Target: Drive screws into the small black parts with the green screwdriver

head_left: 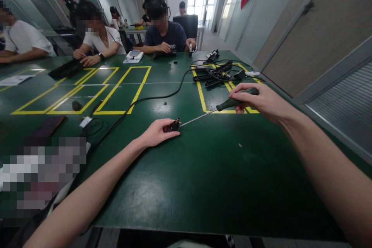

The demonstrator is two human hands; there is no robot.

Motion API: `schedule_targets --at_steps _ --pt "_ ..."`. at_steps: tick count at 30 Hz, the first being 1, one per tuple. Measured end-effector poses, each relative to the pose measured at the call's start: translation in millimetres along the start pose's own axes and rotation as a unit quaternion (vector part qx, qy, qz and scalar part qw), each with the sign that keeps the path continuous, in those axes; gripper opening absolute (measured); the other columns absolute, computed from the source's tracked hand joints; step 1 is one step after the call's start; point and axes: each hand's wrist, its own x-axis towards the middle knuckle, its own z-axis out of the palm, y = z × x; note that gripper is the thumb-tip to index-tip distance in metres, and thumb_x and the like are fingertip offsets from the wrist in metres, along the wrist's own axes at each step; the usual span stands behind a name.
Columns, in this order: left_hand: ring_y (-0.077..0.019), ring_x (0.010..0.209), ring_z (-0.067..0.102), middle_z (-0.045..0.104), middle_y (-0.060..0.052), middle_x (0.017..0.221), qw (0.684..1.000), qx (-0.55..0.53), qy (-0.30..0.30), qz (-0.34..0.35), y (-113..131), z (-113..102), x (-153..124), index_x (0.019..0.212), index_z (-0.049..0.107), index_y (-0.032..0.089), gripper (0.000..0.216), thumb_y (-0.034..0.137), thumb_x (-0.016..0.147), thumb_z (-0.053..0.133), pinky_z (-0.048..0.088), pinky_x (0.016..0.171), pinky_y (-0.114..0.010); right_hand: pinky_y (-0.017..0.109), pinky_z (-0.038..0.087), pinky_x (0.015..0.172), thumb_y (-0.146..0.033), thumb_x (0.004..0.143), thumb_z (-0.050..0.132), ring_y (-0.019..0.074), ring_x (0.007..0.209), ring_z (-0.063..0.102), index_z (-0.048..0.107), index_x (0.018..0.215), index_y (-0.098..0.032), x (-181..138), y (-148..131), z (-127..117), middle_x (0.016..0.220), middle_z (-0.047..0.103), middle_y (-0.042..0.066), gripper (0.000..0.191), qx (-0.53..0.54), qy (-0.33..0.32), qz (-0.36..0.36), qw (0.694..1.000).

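My right hand (250,99) is closed around the dark green handle of a screwdriver (229,104). The long metal shaft slants down to the left, and its tip meets or nearly meets a small black part (173,126). That part is pinched between the thumb and fingers of my left hand (158,133), low over the table. A short metal-looking stub sticks up from it. Its exact kind is too small to make out, and my fingers cover its left side.
The green table (197,186) carries yellow tape outlines. Black cables and parts (217,73) lie in a heap at the back right. One black cable (157,97) runs across to the left, near a dark flat object (48,126). Several people sit across the table, one in a dark shirt (165,37).
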Motion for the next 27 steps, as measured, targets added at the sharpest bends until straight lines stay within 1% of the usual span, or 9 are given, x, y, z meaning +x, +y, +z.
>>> schedule_targets --at_steps 3,6,9,11,14,17,19,22,27 --pt "-0.0171 0.077 0.057 0.070 -0.004 0.094 1.000 0.000 -0.001 0.001 -0.2 -0.2 0.3 0.125 0.076 0.015 0.049 0.052 0.094 0.071 0.044 0.070 -0.027 0.027 0.056 0.057 -0.055 0.060 0.096 0.0153 0.062 0.067 0.072 0.078 -0.019 0.1 -2.4 -0.9 0.070 0.070 0.004 0.046 -0.014 -0.003 -0.007 1.000" --pt "-0.0175 0.078 0.058 0.071 -0.004 0.096 1.000 -0.004 0.001 0.000 -0.4 -0.3 0.8 0.125 0.076 0.015 0.048 0.051 0.094 0.072 0.044 0.071 -0.027 0.027 0.055 0.056 -0.061 0.062 0.094 0.0145 0.061 0.066 0.072 0.075 -0.020 0.4 -3.4 0.6 0.072 0.071 0.004 0.049 -0.024 0.000 -0.022 0.999" --pt "-0.0172 0.077 0.058 0.071 -0.004 0.095 1.000 -0.005 0.004 -0.001 0.5 -0.6 0.7 0.124 0.077 0.015 0.048 0.052 0.094 0.072 0.044 0.070 -0.027 0.027 0.049 0.049 -0.076 0.072 0.080 0.0127 0.050 0.059 0.072 0.077 -0.019 0.7 -1.5 1.6 0.059 0.065 0.003 0.058 -0.023 0.007 -0.031 0.999" --pt "-0.0167 0.075 0.056 0.071 -0.004 0.094 1.000 -0.002 0.003 0.001 1.1 -0.8 0.4 0.123 0.077 0.015 0.048 0.053 0.094 0.072 0.043 0.069 -0.027 0.026 0.042 0.044 -0.079 0.079 0.072 0.0113 0.041 0.050 0.071 0.079 -0.019 0.5 -0.2 1.6 0.047 0.055 0.000 0.060 -0.029 0.003 -0.029 0.999" --pt "-0.0164 0.075 0.056 0.071 -0.004 0.092 1.000 0.002 0.006 0.008 0.4 -0.8 -0.1 0.123 0.077 0.015 0.048 0.054 0.094 0.071 0.042 0.067 -0.026 0.025 0.039 0.044 -0.066 0.084 0.075 0.0109 0.039 0.049 0.069 0.081 -0.019 -0.4 -0.3 1.0 0.044 0.053 -0.002 0.048 -0.039 0.000 -0.023 0.999" --pt "-0.0167 0.076 0.058 0.071 -0.004 0.092 1.000 0.006 0.010 0.015 -2.6 -0.2 0.0 0.122 0.077 0.015 0.047 0.054 0.096 0.071 0.045 0.069 -0.026 0.026 0.046 0.051 -0.050 0.080 0.082 0.0123 0.049 0.058 0.070 0.082 -0.019 -0.7 -1.0 0.6 0.057 0.063 0.001 0.034 -0.040 0.007 -0.027 0.999" --pt "-0.0170 0.077 0.059 0.072 -0.004 0.093 1.000 0.008 0.011 0.019 -4.9 0.4 0.1 0.121 0.078 0.016 0.046 0.054 0.096 0.071 0.047 0.070 -0.027 0.026 0.049 0.055 -0.046 0.077 0.085 0.0126 0.055 0.061 0.072 0.082 -0.019 -0.5 -0.8 0.6 0.063 0.066 0.001 0.030 -0.042 0.010 -0.042 0.998" --pt "-0.0174 0.078 0.060 0.073 -0.005 0.096 1.000 0.007 0.011 0.023 -6.7 0.8 0.3 0.123 0.077 0.016 0.046 0.053 0.096 0.071 0.049 0.072 -0.028 0.025 0.049 0.055 -0.053 0.080 0.083 0.0125 0.056 0.060 0.071 0.080 -0.019 -0.5 -0.9 2.1 0.066 0.067 0.002 0.035 -0.043 0.014 -0.054 0.998" --pt "-0.0175 0.078 0.061 0.073 -0.005 0.096 1.000 0.010 0.010 0.024 -6.9 0.5 0.3 0.124 0.077 0.017 0.047 0.054 0.096 0.071 0.048 0.071 -0.027 0.025 0.041 0.044 -0.072 0.086 0.070 0.0122 0.040 0.051 0.068 0.080 -0.019 -2.5 -4.7 6.5 0.045 0.056 0.000 0.054 -0.041 0.012 -0.020 0.999"
